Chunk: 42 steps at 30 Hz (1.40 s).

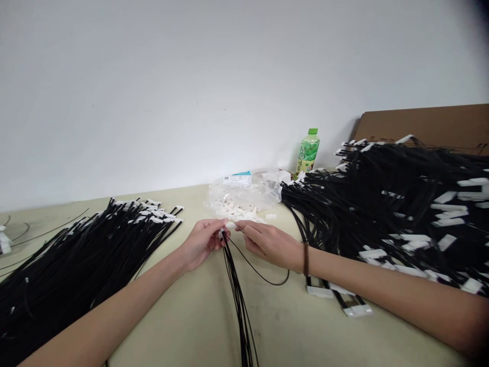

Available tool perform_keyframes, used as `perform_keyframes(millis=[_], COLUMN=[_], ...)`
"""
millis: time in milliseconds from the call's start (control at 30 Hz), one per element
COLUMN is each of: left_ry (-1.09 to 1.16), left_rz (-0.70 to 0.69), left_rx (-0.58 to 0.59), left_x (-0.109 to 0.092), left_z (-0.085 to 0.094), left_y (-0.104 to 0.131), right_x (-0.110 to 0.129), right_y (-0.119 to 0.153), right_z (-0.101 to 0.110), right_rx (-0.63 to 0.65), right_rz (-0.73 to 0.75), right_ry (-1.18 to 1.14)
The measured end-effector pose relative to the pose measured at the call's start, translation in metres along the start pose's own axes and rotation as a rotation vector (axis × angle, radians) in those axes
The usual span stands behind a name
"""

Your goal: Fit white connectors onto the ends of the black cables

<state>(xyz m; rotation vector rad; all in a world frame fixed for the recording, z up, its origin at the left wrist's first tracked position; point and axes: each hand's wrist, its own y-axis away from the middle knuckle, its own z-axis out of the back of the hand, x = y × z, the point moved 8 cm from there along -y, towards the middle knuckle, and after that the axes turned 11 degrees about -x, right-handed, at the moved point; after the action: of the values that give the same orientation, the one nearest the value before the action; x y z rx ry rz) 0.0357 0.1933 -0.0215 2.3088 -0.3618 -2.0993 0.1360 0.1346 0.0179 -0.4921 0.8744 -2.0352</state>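
Note:
My left hand pinches a small white plastic connector at the middle of the table. Black wires hang from under its fingers toward the table's front edge. My right hand meets it from the right, thumb and forefinger closed at the connector's right end. One thin black wire loops down and round below the right hand; its tip seems to lie in that pinch, though the fingers hide it. Just beyond both hands lie many loose white connectors, spilling from a clear plastic bag.
A heap of black wires with white connectors covers the table's left side. Larger piles of black cables fill the right. Behind them leans a brown cardboard box. A green-capped bottle stands against the wall.

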Motion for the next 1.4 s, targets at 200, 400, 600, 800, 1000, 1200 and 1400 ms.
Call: perform_keyframes(millis=[200, 400, 600, 800, 1000, 1200, 1400], left_ry=[0.004, 0.007, -0.011, 0.017, 0.041, 0.041, 0.045], left_rz=[0.008, 0.013, 0.011, 0.013, 0.029, 0.027, 0.026], left_rx=[0.003, 0.005, 0.037, -0.003, 0.001, 0.005, 0.005], left_x=[0.0001, 0.0005, 0.0002, 0.0002, 0.0022, 0.002, 0.0009], left_z=[0.0002, 0.0, -0.0023, 0.0002, 0.0006, 0.0006, -0.0004], left_y=[-0.0004, -0.0001, 0.0008, -0.0003, -0.0016, -0.0015, -0.001], right_x=[-0.0007, 0.0007, 0.0018, -0.0011, 0.0002, 0.0027, 0.003], right_y=[-0.0008, -0.0014, -0.0038, -0.0002, -0.0007, -0.0005, -0.0012], right_z=[0.0013, 0.0043, 0.0087, 0.0064, 0.0071, 0.0086, 0.0085], right_rx=[-0.02, -0.033, -0.086, -0.079, -0.091, -0.109, -0.109], right_rz=[-0.003, 0.024, 0.04, 0.024, 0.036, 0.054, 0.042], right_ry=[-0.012, 0.04, 0.045, 0.0, -0.009, -0.003, -0.003])
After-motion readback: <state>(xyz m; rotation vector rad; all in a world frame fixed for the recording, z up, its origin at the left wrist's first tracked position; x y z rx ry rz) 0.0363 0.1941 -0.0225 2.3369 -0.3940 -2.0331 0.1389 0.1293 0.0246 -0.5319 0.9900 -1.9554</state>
